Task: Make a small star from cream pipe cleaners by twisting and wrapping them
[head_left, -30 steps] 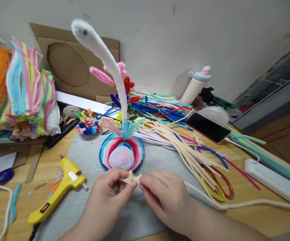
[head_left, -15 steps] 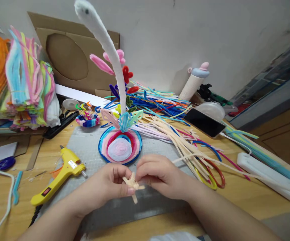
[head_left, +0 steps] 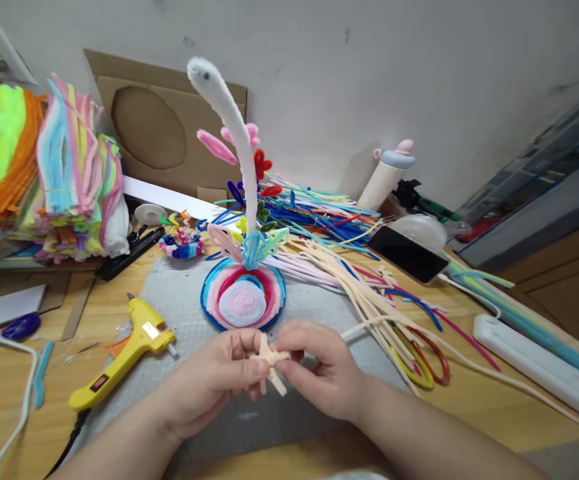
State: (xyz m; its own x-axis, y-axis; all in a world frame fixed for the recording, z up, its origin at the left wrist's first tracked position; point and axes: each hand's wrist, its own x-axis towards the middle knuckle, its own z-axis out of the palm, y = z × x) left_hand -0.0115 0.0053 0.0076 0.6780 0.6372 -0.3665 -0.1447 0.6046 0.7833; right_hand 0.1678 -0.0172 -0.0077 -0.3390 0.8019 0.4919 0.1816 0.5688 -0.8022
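A small cream pipe-cleaner figure (head_left: 271,359) with several short limbs is pinched between my left hand (head_left: 229,367) and my right hand (head_left: 319,370). My left thumb presses on its left side, and my right thumb and fingers close on its right limb. Just beyond my hands, a round coiled disc (head_left: 243,301) in blue, pink and white rests on the grey cutting mat (head_left: 319,313). From its back edge rise a tall white fuzzy stem (head_left: 243,143) and looped petals in pink, blue and green.
A yellow glue gun (head_left: 132,347) lies at the left. Cream pipe cleaners (head_left: 339,267) fan out at the right, near a black phone (head_left: 408,253) and a white power strip (head_left: 539,367). Bundled pipe cleaners (head_left: 59,167) and cut cardboard (head_left: 209,100) stand behind.
Both hands have turned the cream figure, so its limbs now spread more openly. My right hand's grip has shifted onto its right limb. The camera view has tilted slightly up and left.
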